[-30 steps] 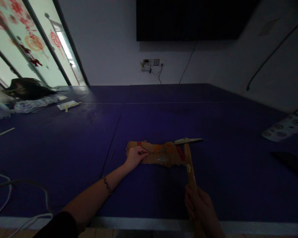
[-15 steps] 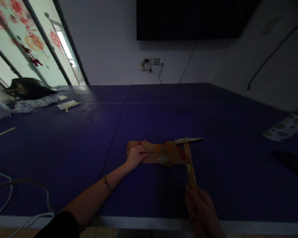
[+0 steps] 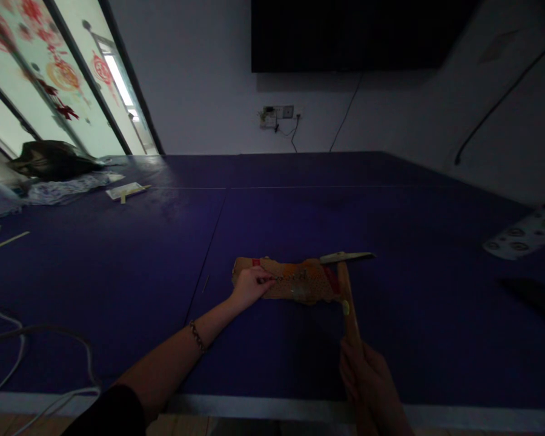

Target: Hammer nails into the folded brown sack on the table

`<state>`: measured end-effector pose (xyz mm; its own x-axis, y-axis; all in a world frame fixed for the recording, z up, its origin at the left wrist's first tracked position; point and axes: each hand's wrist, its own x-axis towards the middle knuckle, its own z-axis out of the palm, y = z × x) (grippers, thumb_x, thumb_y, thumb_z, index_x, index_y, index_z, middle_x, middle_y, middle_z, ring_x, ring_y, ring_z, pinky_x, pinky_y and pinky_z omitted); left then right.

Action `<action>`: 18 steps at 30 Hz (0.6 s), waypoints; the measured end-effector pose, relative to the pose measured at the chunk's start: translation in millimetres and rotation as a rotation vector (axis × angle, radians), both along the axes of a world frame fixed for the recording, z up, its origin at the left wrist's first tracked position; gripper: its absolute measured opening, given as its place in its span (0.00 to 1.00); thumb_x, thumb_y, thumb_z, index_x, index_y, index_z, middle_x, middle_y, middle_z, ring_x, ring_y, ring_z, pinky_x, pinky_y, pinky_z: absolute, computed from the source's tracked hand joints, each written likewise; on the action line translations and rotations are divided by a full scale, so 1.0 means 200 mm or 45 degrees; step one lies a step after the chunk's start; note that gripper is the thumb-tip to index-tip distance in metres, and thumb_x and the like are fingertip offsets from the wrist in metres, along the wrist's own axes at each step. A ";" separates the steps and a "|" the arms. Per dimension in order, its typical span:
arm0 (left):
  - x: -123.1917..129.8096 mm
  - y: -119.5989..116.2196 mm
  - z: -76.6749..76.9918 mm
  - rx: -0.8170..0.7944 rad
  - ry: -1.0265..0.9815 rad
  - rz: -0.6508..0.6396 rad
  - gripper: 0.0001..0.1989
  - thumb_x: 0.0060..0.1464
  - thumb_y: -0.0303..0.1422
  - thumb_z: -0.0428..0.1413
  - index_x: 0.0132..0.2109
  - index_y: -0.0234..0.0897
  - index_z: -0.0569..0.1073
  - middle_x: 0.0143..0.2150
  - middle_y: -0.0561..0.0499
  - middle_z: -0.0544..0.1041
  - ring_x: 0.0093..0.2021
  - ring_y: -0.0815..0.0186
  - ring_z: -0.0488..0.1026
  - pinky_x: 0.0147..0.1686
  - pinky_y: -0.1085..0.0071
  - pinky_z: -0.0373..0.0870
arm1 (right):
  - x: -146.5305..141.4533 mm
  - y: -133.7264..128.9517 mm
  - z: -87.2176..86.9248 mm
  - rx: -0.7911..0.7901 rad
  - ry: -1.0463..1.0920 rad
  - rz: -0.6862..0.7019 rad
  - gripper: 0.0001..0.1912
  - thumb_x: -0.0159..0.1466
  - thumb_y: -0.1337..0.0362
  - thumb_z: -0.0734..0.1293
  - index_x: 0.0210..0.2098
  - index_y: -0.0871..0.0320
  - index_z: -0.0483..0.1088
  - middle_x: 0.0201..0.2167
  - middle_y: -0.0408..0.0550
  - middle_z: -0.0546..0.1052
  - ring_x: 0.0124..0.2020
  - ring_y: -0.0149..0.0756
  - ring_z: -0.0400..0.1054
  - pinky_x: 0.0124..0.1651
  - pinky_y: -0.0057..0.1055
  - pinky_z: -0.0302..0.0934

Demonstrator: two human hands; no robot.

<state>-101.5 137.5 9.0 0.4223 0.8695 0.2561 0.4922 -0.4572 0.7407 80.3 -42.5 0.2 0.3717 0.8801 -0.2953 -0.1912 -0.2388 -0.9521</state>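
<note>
A torn, flat piece of brown cardboard (image 3: 300, 290) with orange and red print lies on the purple table, a row of small dark bits along its middle. Over its left part rests my left hand (image 3: 251, 286), thumb and fingertips pinched together at the end of that row. Whatever is between them is too small and dark to make out. My right hand (image 3: 367, 372) is wrapped round the wooden handle of a hammer (image 3: 350, 309). The hammer's long, pointed metal head is at the far end, just beyond the cardboard's right corner.
A thin nail-like piece (image 3: 206, 283) lies left of the cardboard. Pale cables (image 3: 88, 363) loop at the table's left front. A black bag (image 3: 52, 160) and papers sit at the back left. A white panel with round fittings (image 3: 518, 236) and a dark flat object (image 3: 531, 300) are at the right.
</note>
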 end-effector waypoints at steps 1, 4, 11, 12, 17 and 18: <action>0.00 0.00 0.00 0.020 0.003 -0.004 0.05 0.45 0.29 0.58 0.30 0.33 0.77 0.26 0.51 0.74 0.24 0.72 0.69 0.25 0.78 0.63 | 0.00 0.00 0.00 0.000 0.003 0.002 0.24 0.47 0.44 0.66 0.17 0.57 0.57 0.07 0.32 0.58 0.05 0.20 0.49 0.06 0.19 0.48; 0.00 0.00 -0.01 0.057 0.008 -0.009 0.04 0.46 0.28 0.57 0.30 0.34 0.77 0.25 0.51 0.74 0.24 0.71 0.69 0.26 0.77 0.64 | 0.00 0.00 -0.01 0.014 0.014 -0.005 0.23 0.48 0.45 0.67 0.18 0.58 0.58 0.07 0.32 0.58 0.05 0.20 0.49 0.06 0.18 0.48; 0.00 -0.01 -0.01 0.100 -0.062 -0.021 0.07 0.46 0.33 0.58 0.31 0.33 0.77 0.26 0.50 0.74 0.24 0.70 0.69 0.25 0.77 0.64 | -0.01 0.00 -0.01 0.018 -0.004 0.002 0.24 0.49 0.44 0.65 0.17 0.58 0.57 0.07 0.31 0.56 0.05 0.20 0.49 0.06 0.19 0.47; 0.00 -0.01 -0.01 0.108 -0.075 -0.018 0.07 0.46 0.33 0.58 0.31 0.33 0.77 0.25 0.50 0.74 0.24 0.70 0.69 0.25 0.77 0.65 | -0.01 0.00 0.00 0.026 -0.012 0.010 0.24 0.50 0.45 0.65 0.17 0.58 0.57 0.07 0.31 0.57 0.05 0.20 0.49 0.07 0.18 0.47; -0.01 -0.01 -0.02 0.124 -0.095 -0.039 0.07 0.48 0.33 0.57 0.31 0.35 0.78 0.26 0.50 0.75 0.26 0.69 0.70 0.27 0.76 0.66 | -0.01 -0.01 0.00 0.010 -0.012 0.027 0.23 0.51 0.45 0.65 0.17 0.57 0.57 0.07 0.32 0.57 0.05 0.20 0.49 0.07 0.19 0.47; -0.01 0.00 -0.02 0.115 -0.099 -0.055 0.07 0.48 0.32 0.57 0.31 0.35 0.78 0.26 0.50 0.75 0.26 0.69 0.70 0.27 0.76 0.66 | -0.01 -0.01 0.00 0.003 -0.006 0.021 0.23 0.51 0.45 0.64 0.17 0.57 0.57 0.07 0.32 0.57 0.05 0.20 0.49 0.07 0.19 0.46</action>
